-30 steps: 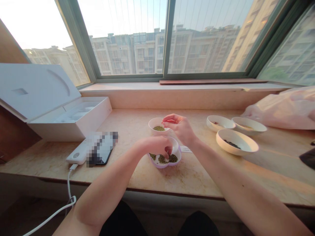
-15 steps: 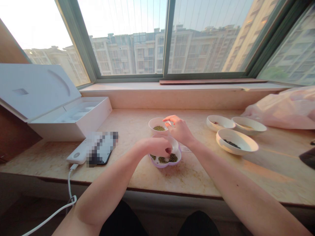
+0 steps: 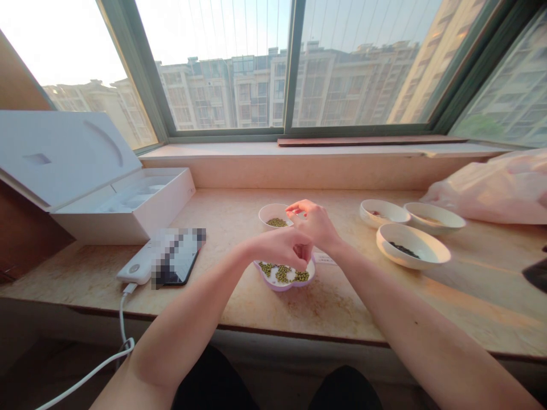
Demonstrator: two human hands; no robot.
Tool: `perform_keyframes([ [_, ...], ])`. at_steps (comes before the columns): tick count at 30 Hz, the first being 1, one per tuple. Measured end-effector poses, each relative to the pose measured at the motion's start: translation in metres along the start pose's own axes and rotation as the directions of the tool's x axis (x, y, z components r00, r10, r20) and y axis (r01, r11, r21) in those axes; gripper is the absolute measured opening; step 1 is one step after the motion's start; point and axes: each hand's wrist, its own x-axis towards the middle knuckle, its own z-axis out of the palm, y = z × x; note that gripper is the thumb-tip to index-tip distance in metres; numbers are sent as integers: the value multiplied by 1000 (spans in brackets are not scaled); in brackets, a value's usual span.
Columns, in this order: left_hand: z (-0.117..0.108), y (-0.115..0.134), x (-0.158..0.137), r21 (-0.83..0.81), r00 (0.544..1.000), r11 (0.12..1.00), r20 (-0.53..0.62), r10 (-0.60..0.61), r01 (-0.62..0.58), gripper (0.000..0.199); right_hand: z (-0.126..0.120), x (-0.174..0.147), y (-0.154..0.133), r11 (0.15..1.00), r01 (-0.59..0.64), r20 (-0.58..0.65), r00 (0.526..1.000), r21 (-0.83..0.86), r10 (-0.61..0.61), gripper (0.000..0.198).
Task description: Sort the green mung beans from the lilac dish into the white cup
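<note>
Partly beneath the curled fingers of the left hand (image 3: 284,247) sits the tray (image 3: 282,288) with beans (image 3: 282,274); just beside the right hand's (image 3: 317,225) bent fingers, the cup (image 3: 265,212). Whether either grips anything, I cannot tell.

1 head-worn camera looks forward and down over the counter (image 3: 239,212) (near, from its front side), facing the window (image 3: 256,74) behind it.
</note>
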Motion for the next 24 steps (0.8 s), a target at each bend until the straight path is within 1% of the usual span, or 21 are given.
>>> perform_keyframes([
  [2, -2, 1, -2, -232, 999, 972, 19, 48, -43, 7, -2, -1, -1, 1000, 9, 21, 1000, 2, -9, 13],
  [4, -5, 2, -4, -405, 996, 911, 12, 88, -76, 9, -4, -2, -3, 1000, 29, 49, 998, -3, -28, 13],
  [6, -9, 4, -6, -504, 995, 858, -28, 98, -99, 13, -6, -4, -5, 999, 47, 77, 996, -19, -46, 15],
  [8, -11, 6, -8, -569, 992, 813, -94, 87, -125, 18, -8, -6, -8, 997, 64, 117, 991, -34, -60, 18],
  [10, -13, 6, -10, -616, 983, 771, -170, 72, -163, 24, -9, -9, -11, 996, 88, 171, 982, -36, -80, 20],
  [12, -14, 5, -11, -652, 970, 730, -236, 61, -204, 30, -9, -11, -15, 993, 112, 220, 970, -25, -104, 17],
  [15, -15, 3, -11, -684, 943, 666, -320, 92, -297, 36, -7, -13, -17, 990, 141, 268, 954, -3, -135, 11],
  [17, -16, 1, -12, -688, 923, 635, -368, 113, -353, 38, -2, -14, -15, 988, 156, 280, 948, 2, -150, 14],
  [19, -17, 1, -12, -685, 913, 629, -395, 103, -367, 39, 3, -16, -11, 986, 167, 285, 944, 16, -165, 19],
  [21, -17, 1, -11, -678, 909, 636, -407, 93, -368, 39, 9, -18, -7, 982, 181, 309, 932, 58, -190, 17],
  [24, -17, 2, -11, -666, 901, 642, -423, 95, -380, 39, 14, -22, -4, 968, 219, 387, 888, 123, -250, 13],
])
